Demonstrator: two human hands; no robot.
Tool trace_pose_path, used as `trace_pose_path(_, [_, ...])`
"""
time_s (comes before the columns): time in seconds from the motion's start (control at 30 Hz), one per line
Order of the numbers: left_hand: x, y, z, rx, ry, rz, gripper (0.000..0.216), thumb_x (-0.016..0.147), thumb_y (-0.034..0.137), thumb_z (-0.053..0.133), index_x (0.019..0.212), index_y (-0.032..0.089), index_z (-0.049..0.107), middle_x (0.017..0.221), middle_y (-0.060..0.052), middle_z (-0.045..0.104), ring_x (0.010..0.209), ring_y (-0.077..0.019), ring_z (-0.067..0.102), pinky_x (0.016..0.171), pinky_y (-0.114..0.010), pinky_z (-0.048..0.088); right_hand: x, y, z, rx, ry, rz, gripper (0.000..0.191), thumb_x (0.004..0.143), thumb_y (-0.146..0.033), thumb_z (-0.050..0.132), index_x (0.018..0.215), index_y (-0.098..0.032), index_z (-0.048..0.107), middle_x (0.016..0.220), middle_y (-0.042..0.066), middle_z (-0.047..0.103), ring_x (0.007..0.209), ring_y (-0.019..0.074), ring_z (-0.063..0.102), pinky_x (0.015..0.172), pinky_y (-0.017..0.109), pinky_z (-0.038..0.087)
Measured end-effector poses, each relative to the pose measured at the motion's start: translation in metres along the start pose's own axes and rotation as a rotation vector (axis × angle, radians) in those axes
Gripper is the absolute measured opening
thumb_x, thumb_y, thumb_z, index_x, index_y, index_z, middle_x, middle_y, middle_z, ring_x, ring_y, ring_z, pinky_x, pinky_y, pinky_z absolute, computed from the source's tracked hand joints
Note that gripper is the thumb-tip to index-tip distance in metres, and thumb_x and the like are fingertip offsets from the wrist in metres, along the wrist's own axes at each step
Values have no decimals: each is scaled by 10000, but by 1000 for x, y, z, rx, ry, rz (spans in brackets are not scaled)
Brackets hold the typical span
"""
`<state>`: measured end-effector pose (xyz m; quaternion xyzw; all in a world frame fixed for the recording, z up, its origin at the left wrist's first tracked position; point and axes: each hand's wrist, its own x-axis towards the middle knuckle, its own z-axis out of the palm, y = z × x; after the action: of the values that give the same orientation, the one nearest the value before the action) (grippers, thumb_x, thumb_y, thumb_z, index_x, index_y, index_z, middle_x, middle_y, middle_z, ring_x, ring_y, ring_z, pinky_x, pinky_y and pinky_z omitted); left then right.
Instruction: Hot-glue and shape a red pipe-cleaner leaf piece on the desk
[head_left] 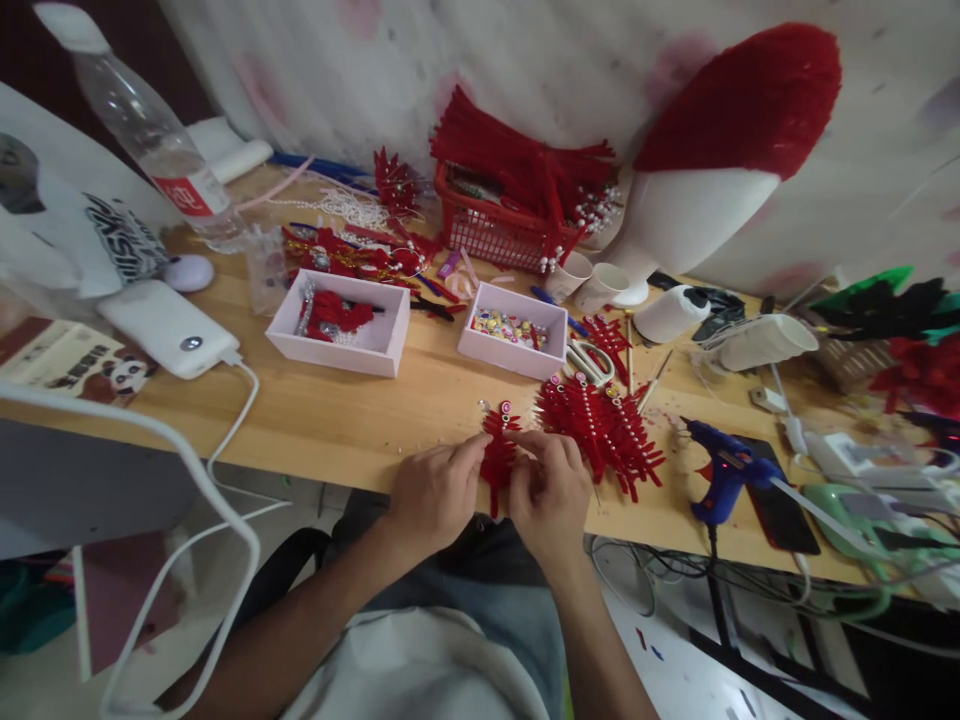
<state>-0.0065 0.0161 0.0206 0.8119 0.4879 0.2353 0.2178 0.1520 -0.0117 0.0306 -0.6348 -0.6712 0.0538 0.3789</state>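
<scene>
Red fuzzy ornament (496, 462) lies at the near edge of the worktop (315, 430), between left hand (439, 490) and right hand (553, 485), whose bent fingers (469, 456) meet its sides, apparently for steadiness, though remotely I cannot tell whether they grip.

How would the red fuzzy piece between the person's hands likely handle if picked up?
The red fuzzy piece is probably light, as it looks thin and fluffy. Its narrow, splayed prongs would likely bend rather than snap. It seems unlikely to roll, lying flat, though the round ornament might make its far end dip.
</scene>
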Motion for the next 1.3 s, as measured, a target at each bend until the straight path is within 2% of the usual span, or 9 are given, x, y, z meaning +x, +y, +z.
trace_pose_path(0.27, [-1,1,0,6,9,-10,376,966,174,421,1258,206,655,1016,-96,784,830,-240,739,722,-325,543,-3,4,0,13,73,-16,326,806,-66,501,1065,-218,628,993,62,677,947,218,609,789,366,525])
trace_pose_path(0.43, [0,0,1,6,3,-5,375,975,179,407,1250,195,661,988,-107,783,817,-255,736,710,-340,543,-2,2,0,29,-23,-38,338,810,-52,475,1054,-213,644,958,55,675,897,208,607,784,361,519])
trace_pose_path(0.63, [-1,-1,1,18,1,10,366,969,185,426,1252,207,657,986,-97,782,809,-232,729,719,-317,537,-3,4,0,-4,54,-31,334,818,-66,473,1064,-215,643,942,62,660,922,218,598,783,372,512])
trace_pose_path(0.83, [-1,-1,2,14,-4,14,374,968,181,408,1241,208,662,991,-98,782,821,-230,725,718,-310,530,-4,3,1,19,7,-50,329,836,-62,468,1065,-213,649,946,60,678,921,216,601,792,370,514])
trace_pose_path(0.93, [-1,-1,2,-25,10,0,372,972,192,406,1240,210,663,985,-101,780,819,-234,721,716,-313,517,-9,0,-6,111,126,-2,311,869,-85,487,1104,-223,636,1010,66,692,947,217,629,840,403,521])
trace_pose_path(1.0, [-2,0,1,-80,23,-12,364,973,207,407,1228,212,667,986,-102,777,826,-236,712,724,-319,502,-16,0,-18,186,321,59,252,887,-123,525,1097,-220,625,1018,71,700,928,226,660,840,430,527])
trace_pose_path(1.17, [1,5,-16,-544,80,-206,243,978,296,470,1003,210,696,799,-44,708,665,-157,610,632,-250,426,-39,35,-78,-49,1013,256,215,817,-211,667,1032,-204,654,924,88,686,791,267,660,688,427,513])
trace_pose_path(1.23, [4,6,-27,-959,98,-392,216,958,353,534,883,193,658,592,29,527,494,-97,442,504,-197,330,-47,61,-105,-216,995,376,265,815,-264,656,1071,-195,675,997,122,686,835,303,652,684,447,504])
trace_pose_path(1.3, [6,5,-37,-1412,58,-588,208,937,336,579,816,170,616,527,83,336,423,-63,269,428,-170,226,-52,89,-126,-353,807,491,359,824,-365,642,1119,-164,686,1049,151,681,870,323,643,707,460,496])
